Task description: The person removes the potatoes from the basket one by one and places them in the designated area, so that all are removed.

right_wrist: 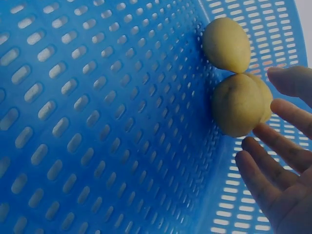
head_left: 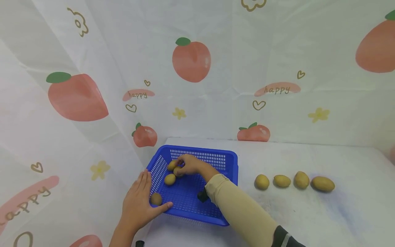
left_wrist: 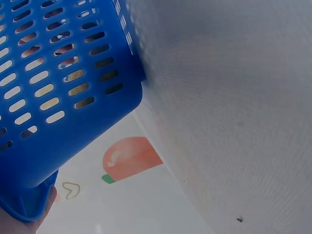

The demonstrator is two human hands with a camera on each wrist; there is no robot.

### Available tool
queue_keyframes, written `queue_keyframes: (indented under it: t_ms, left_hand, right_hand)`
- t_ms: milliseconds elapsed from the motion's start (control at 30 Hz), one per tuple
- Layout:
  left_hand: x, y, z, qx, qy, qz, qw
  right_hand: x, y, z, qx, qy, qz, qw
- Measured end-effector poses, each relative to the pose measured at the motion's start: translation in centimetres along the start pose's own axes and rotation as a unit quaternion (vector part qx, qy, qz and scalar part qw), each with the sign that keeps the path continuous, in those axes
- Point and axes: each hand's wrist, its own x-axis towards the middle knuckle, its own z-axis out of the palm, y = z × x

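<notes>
A blue slotted plastic basket (head_left: 197,215) stands on the white table. Three yellow potatoes lie at its back left: a front potato (head_left: 169,179), a middle potato (head_left: 178,171) and a rear potato (head_left: 172,165). My right hand (head_left: 192,164) reaches in over the middle one; in the right wrist view its fingers are spread, their tips beside or touching a potato (right_wrist: 238,105), while another potato (right_wrist: 226,45) lies apart from them. My left hand (head_left: 139,202) rests at the basket's front left corner, fingers straight along the rim. A darker, round brown item (head_left: 156,199) sits inside that corner.
Several potatoes lie in a row on the table right of the basket, from a round potato (head_left: 262,182) to a long potato (head_left: 323,184). A white fruit-printed curtain (head_left: 216,113) hangs behind and at the left, close beside the basket.
</notes>
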Motion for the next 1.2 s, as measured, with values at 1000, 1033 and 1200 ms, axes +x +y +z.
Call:
queue_keyframes:
  t_ms: [1000,1033,1200]
  left_hand:
    - [0.03,-0.18,-0.02,0.002,0.002,-0.002,1.0000]
    - [0.03,-0.17,-0.02,0.003,0.001,-0.002,1.0000]
    - [0.02,-0.13,-0.07,0.000,-0.003,-0.003,1.0000]
  right_hand:
    - [0.34,-0.07,0.36,-0.032,0.010,-0.016,0.9993]
    - [0.32,-0.09,0.36,-0.036,0.008,-0.014,0.9992]
    - [0.33,-0.11,0.37,-0.060,-0.002,-0.008,0.9982]
